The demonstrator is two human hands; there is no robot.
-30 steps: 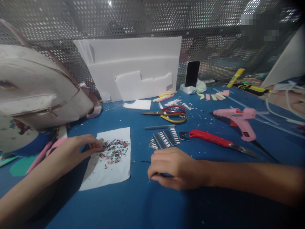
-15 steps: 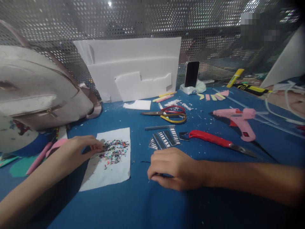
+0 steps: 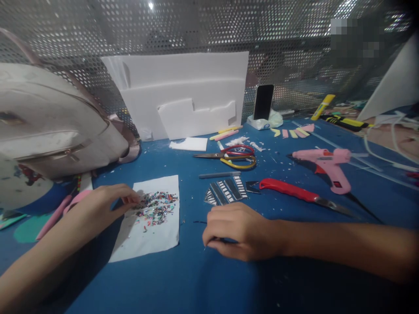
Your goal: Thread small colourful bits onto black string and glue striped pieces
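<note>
At the left edge of a white paper sheet [image 3: 165, 242], my left hand [image 3: 111, 203] has its fingers bent together over small multicoloured flakes [image 3: 160, 209]. Whatever may be in its fingertips is hidden or too small to name. My right hand [image 3: 240, 233] rests on the blue table, loosely curled with thumb and fingers closed; I cannot make out what they hold, if anything. A thin dark strip [image 3: 199, 222] lies just left of its knuckles. Right behind that hand lies a piece with black and white stripes [image 3: 225, 192].
Scissors [image 3: 225, 156], a clear tube [image 3: 218, 175], a red-handled knife [image 3: 290, 189] and a pink glue gun [image 3: 327, 165] lie beyond my hands. A phone [image 3: 263, 102] stands upright behind. White boards [image 3: 183, 69] lean at the back; a backpack [image 3: 55, 117] is left.
My left hand's fingertips have shifted very slightly left over the flakes. My right hand has stayed where it was.
</note>
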